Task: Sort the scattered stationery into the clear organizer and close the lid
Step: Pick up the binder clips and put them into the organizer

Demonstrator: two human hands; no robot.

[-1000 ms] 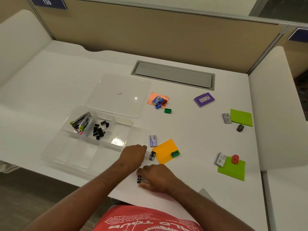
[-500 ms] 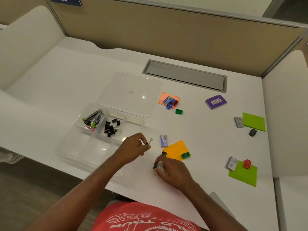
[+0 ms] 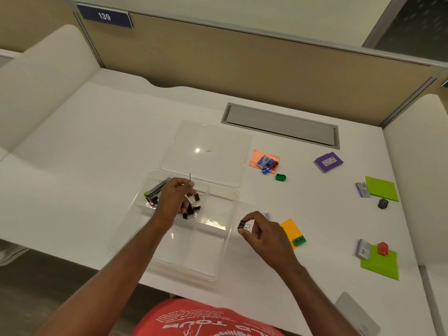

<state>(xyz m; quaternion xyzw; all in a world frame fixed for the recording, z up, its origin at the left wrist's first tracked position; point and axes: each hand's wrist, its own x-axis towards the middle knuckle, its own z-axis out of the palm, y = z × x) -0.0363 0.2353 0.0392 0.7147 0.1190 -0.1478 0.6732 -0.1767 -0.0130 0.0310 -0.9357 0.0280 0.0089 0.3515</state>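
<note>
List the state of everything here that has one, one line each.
clear organizer: open, partly filled.
lid: flipped back flat on the desk.
left hand: over the organizer, pinching a binder clip.
right hand: beside the organizer, pinching a black binder clip.
cable hatch: closed.

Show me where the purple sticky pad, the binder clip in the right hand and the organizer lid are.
purple sticky pad (image 3: 328, 162), head view, on its top face.
binder clip (image 3: 242, 225), head view, on its black body.
organizer lid (image 3: 218, 139), head view, on a bare part of the clear panel.
</note>
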